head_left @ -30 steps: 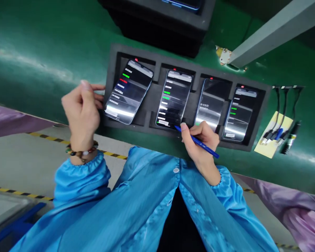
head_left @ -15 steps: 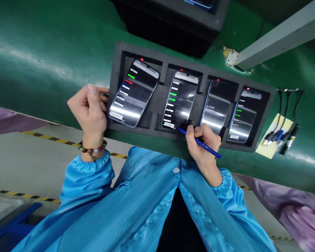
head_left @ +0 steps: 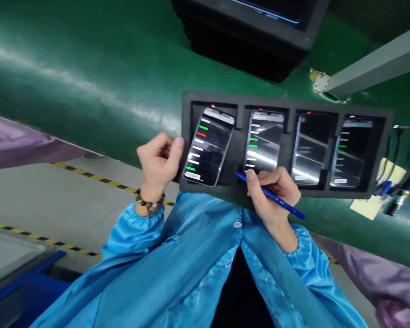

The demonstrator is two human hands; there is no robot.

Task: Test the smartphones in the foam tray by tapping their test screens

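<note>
In the foam tray [head_left: 266, 103], the right hand [head_left: 276, 200] covers the lower end of the second phone [head_left: 264, 139] from the left and part of the blue pen [head_left: 289, 207], and the writing on the screens [head_left: 210, 152] is too blurred to read. At the tray's left end, the left hand's [head_left: 160, 161] curled fingertips are out of sight. Beyond the tray, the view's upper edge cuts off a black box [head_left: 239, 48] and the phone inside it [head_left: 275, 10].

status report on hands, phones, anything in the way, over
Right hand holding blue pen; left hand beside tray, contact unclear. Four phones in tray, leftmost one slanted. Right hand hiding lower end of second phone from left.
</note>
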